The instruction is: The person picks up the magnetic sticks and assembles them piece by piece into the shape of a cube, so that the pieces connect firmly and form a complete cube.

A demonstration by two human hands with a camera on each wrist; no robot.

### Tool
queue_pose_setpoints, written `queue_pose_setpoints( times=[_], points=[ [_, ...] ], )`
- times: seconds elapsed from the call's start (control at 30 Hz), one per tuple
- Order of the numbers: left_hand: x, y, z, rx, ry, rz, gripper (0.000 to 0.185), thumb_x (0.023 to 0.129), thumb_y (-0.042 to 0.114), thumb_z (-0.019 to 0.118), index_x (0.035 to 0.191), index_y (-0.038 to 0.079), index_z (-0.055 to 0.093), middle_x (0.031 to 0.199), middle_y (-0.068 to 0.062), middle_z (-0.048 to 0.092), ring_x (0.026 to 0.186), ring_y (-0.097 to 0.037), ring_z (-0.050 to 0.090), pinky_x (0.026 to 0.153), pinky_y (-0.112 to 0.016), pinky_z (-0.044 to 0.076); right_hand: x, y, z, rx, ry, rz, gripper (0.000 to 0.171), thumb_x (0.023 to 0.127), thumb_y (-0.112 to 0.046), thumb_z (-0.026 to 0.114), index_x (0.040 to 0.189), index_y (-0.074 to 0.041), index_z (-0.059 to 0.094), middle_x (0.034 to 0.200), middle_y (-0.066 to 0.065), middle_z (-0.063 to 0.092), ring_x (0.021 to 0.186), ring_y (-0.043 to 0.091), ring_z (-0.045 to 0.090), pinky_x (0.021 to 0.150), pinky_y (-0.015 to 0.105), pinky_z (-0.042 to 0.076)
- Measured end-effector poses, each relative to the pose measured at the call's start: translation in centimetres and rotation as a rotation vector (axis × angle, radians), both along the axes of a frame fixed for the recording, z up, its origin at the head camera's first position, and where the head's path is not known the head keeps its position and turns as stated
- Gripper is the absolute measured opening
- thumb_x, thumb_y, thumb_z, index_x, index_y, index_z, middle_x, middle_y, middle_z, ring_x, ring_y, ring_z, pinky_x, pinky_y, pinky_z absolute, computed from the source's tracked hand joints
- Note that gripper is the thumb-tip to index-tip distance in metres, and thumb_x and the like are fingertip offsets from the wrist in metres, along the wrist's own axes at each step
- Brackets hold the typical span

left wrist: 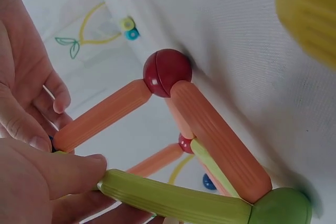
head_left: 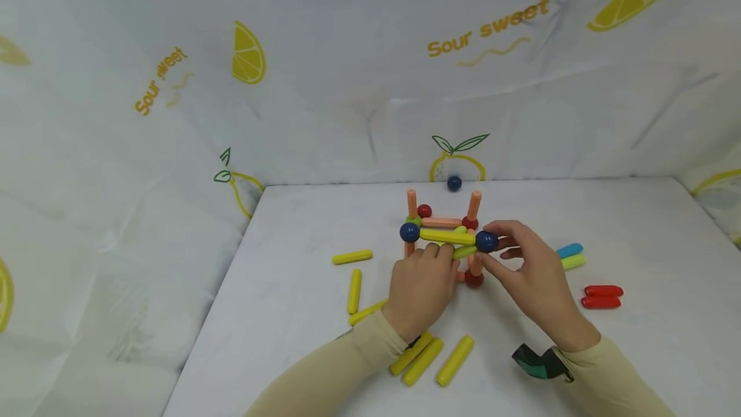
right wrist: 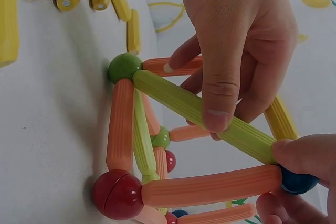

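Note:
A frame of orange rods (right wrist: 210,186) and coloured balls stands on the table. My left hand (head_left: 422,282) pinches a yellow-green rod (right wrist: 178,98) between thumb and fingers. That rod slants from a green ball (right wrist: 125,67) at the base up to a blue ball (head_left: 487,241) at an upper corner. Thumb and fingers of my right hand (head_left: 535,275) grip this blue ball. An upright orange rod also meets it, rising from a red ball (right wrist: 116,195). Along the top, a yellow rod (head_left: 446,237) spans to another blue ball (head_left: 410,232) at the left.
Several yellow rods (head_left: 455,361) lie in front and to the left. At the right are two red rods (head_left: 602,302), a blue rod (head_left: 570,250) and a yellow-green rod (head_left: 574,262). A loose blue ball (head_left: 454,183) sits at the table's back edge, before a patterned white cloth (head_left: 347,114).

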State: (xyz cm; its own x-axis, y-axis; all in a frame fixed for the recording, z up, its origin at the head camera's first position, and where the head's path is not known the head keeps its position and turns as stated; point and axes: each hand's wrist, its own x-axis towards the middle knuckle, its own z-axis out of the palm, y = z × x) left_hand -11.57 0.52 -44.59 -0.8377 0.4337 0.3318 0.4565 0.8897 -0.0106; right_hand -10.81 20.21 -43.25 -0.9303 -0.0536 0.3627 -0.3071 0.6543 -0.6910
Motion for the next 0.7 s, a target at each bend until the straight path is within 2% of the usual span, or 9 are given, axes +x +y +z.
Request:
queue_pose_setpoints(
  times=[0.17, 0.53, 0.7],
  points=[
    [-0.12, -0.13, 0.03, -0.01, 0.006, -0.007, 0.032, 0.102, 0.039, 0.077, 0.126, 0.019, 0.071, 0.1, 0.004, 0.077, 0.064, -0.008, 0.061, 0.053, -0.019, 0.053, -0.15, 0.05, -0.11, 0.008, 0.002, 0.013, 0.053, 0.09, -0.01, 0.088, 0.137, -0.01, 0.063, 0.127, 0.011, 0.073, 0.106, 0.029, 0.071, 0.086, -0.003, 0.041],
    [0.1, -0.18, 0.13, 0.015, -0.03, 0.011, 0.027, 0.103, 0.039, 0.076, 0.12, 0.019, 0.072, 0.095, 0.005, 0.075, 0.063, -0.008, 0.059, 0.051, -0.018, 0.05, -0.19, 0.37, -0.08, 0.022, -0.008, 0.043, 0.056, 0.088, -0.019, 0.092, 0.136, -0.015, 0.064, 0.118, 0.005, 0.076, 0.104, 0.025, 0.071, 0.083, 0.007, 0.051],
    [0.24, -0.15, 0.38, 0.025, -0.034, 0.009, 0.027, 0.103, 0.039, 0.075, 0.121, 0.019, 0.072, 0.097, 0.005, 0.077, 0.064, -0.008, 0.06, 0.052, -0.017, 0.051, -0.27, 0.55, 0.02, 0.043, -0.008, 0.051, 0.055, 0.089, -0.017, 0.091, 0.137, -0.015, 0.064, 0.119, 0.006, 0.077, 0.104, 0.026, 0.072, 0.083, 0.009, 0.052]
  ],
)
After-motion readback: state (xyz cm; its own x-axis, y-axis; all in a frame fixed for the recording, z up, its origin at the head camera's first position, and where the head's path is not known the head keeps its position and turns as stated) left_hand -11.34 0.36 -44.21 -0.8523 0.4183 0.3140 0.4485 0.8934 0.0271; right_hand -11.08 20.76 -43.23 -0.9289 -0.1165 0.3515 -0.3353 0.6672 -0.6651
